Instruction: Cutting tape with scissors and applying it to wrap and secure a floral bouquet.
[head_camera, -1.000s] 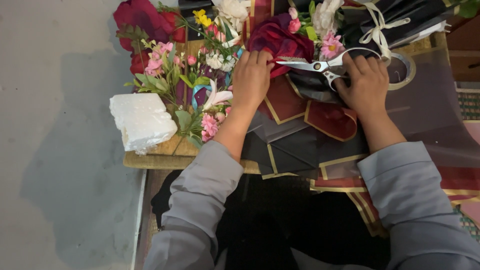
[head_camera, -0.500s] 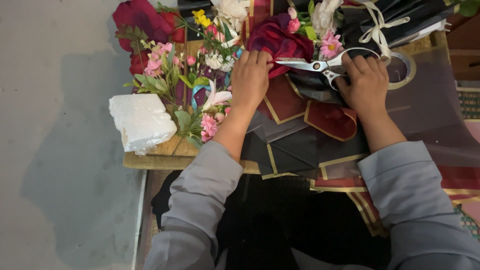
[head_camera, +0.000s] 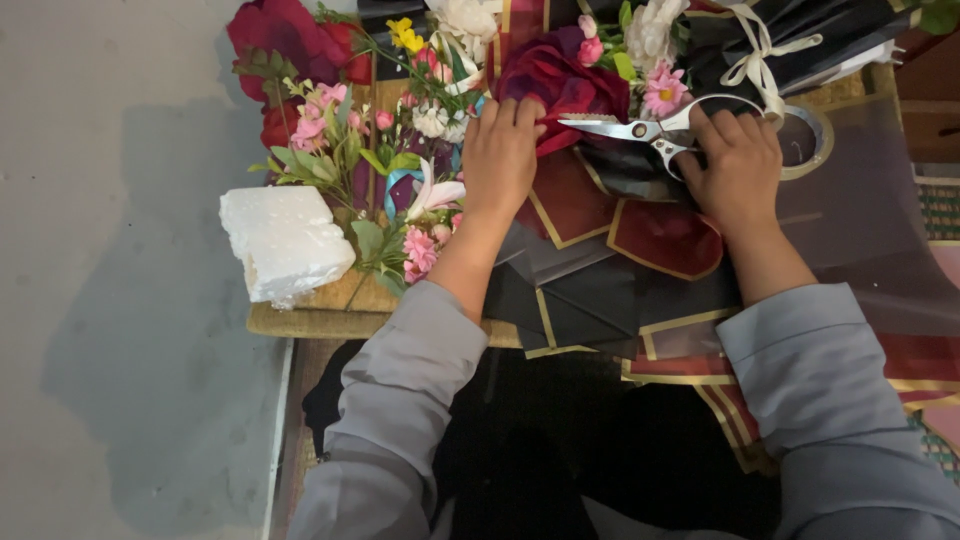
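A: What has the right hand (head_camera: 738, 160) got?

B: A pair of silver metal scissors (head_camera: 645, 128). The fingers are curled through the handle loops, and the blades point away from that hand toward the dark red fabric flower (head_camera: 556, 80), their tips just at its edge.

A: And the left hand (head_camera: 503, 150)?

B: It lies flat, palm down, on the near side of that same red flower, fingers together and pressed onto the petals. It grips nothing that I can see.

A: What's under the flower?

B: Sheets of black and maroon wrapping paper with gold borders (head_camera: 600, 250), spread toward the person.

A: Anything beside it?

B: To the left of the flower sits a cluster of small pink and white blossoms with green leaves (head_camera: 400, 150). Further left, a rough white foam block (head_camera: 283, 243) rests on the woven mat (head_camera: 300, 318). To the right of the flower lies a black wrapped bundle tied with cream ribbon (head_camera: 800, 50).
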